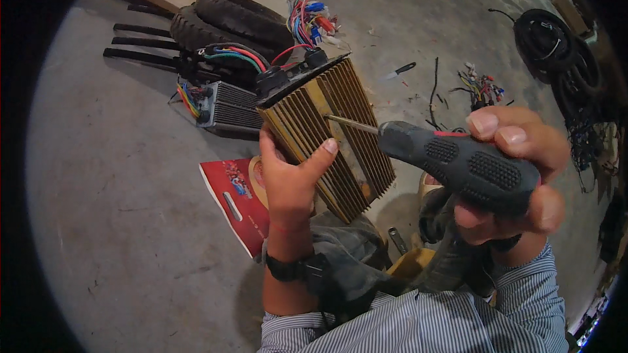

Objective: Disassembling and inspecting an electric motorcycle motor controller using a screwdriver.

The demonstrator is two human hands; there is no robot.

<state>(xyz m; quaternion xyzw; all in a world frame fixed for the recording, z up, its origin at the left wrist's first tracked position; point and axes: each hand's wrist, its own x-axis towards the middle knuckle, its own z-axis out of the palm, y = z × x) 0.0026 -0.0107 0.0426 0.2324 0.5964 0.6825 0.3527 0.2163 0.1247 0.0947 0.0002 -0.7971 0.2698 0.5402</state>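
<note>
My left hand [292, 173] is closed round the near left side of a finned metal controller box [333, 150], its thumb lying on the gold-brown fins. Thick coloured wires [245, 57] and a bundle of plugs [313, 19] come out of the box's far end. In my right hand [517, 157] is a screwdriver [461, 167] with a chunky dark grey handle, fingers wrapped about it. Its shaft points left, and the tip meets the flat strip between the fins near the far end. Whether a screw sits under the tip is too small to tell.
A second finned box [229, 106] with coloured wires lies on the floor beside stacked black tyres [229, 26]. Left of my legs is a red printed bag [239, 189]. Beyond lie a knife [400, 70], wire scraps [481, 85] and, at right, coiled black cable [549, 42].
</note>
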